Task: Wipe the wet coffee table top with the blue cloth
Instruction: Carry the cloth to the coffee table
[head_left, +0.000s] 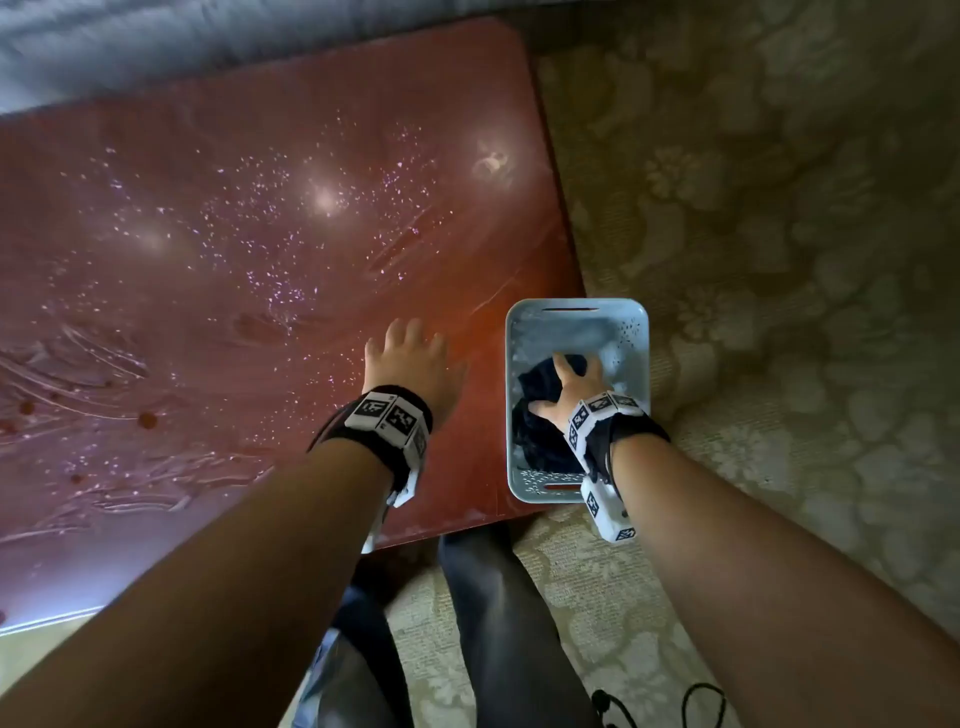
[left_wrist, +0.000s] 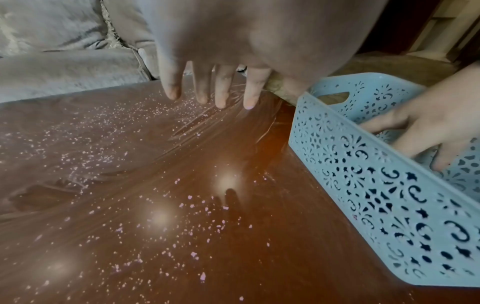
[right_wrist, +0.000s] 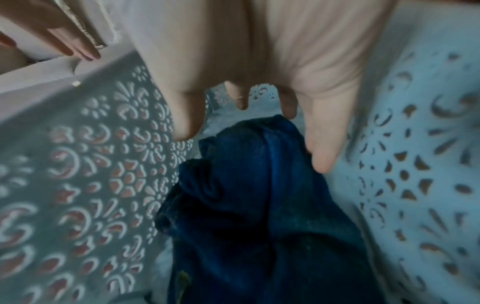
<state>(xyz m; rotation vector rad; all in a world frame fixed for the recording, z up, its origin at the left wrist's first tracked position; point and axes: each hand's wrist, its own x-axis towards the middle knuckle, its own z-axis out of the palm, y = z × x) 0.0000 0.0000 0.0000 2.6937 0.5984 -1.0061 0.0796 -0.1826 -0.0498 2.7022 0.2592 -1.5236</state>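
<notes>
A: Which step are we at?

B: We judge it is the very first one, fetching the cloth. Our right hand (head_left: 569, 387) reaches down into the pale blue perforated basket (head_left: 640, 332), which stands at the near right corner of the coffee table top (head_left: 218, 218). The blue cloth (right_wrist: 249, 197) lies crumpled on the basket floor. In the right wrist view the fingers (right_wrist: 320, 156) are spread and point down at the cloth, close over it, but they do not close round it yet.

A: And our left hand (head_left: 410, 358)?

B: It is open, fingers straight and a little apart, low over the table just beside the basket. We cannot tell if it touches the wood.

A: Is the table wiped at all?

B: We think not. Small droplets and wet smears (left_wrist: 145, 222) shine over most of the top.

A: So what does the next move ask for?

B: We must close the fingers round the cloth, lift it clear of the basket wall, and bring it left onto the wet area.
</notes>
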